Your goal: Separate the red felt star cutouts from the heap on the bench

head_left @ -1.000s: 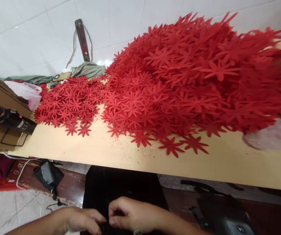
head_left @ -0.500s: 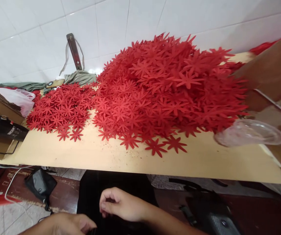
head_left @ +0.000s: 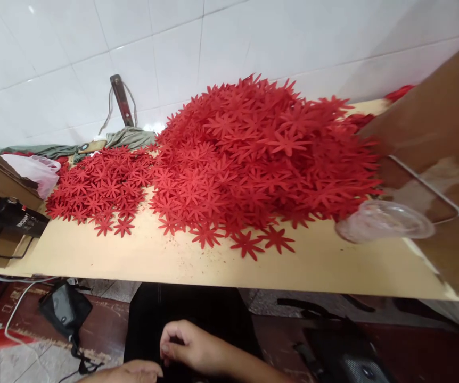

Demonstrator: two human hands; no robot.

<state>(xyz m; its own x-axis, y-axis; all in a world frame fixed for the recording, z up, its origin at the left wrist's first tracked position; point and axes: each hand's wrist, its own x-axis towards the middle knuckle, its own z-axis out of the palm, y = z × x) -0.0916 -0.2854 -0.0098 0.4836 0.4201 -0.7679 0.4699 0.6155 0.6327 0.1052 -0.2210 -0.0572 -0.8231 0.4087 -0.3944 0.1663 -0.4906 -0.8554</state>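
Note:
In front of me my right hand [head_left: 189, 343] hovers over my dark-clad lap, its fingers curled round toward the thumb. No object shows in that curl. My left hand [head_left: 139, 371] lies close to it at the bottom edge, cut off by the frame, so the shape of its grip is hidden. Both hands stay below the table edge, touching none of the flowers. On the pale tabletop [head_left: 317, 271] rises a big heap of red flower-shaped cutouts [head_left: 229, 170]. A smaller heap of red cutouts [head_left: 105, 181] lies to its left, with a few loose ones along the front.
A clear plastic container [head_left: 389, 221] lies by a brown cardboard box [head_left: 433, 159] at right. At left are a black vacuum flask [head_left: 9, 213] and a white plastic bag [head_left: 33, 170]. A black pouch [head_left: 65, 308] rests below; a dark wood-like bar [head_left: 121, 100] leans on the tiled wall.
The view has tilted slightly, so the heaps appear lower and a bit further left. My left hand now shows less, nearer the bottom edge. My right hand keeps its curl.

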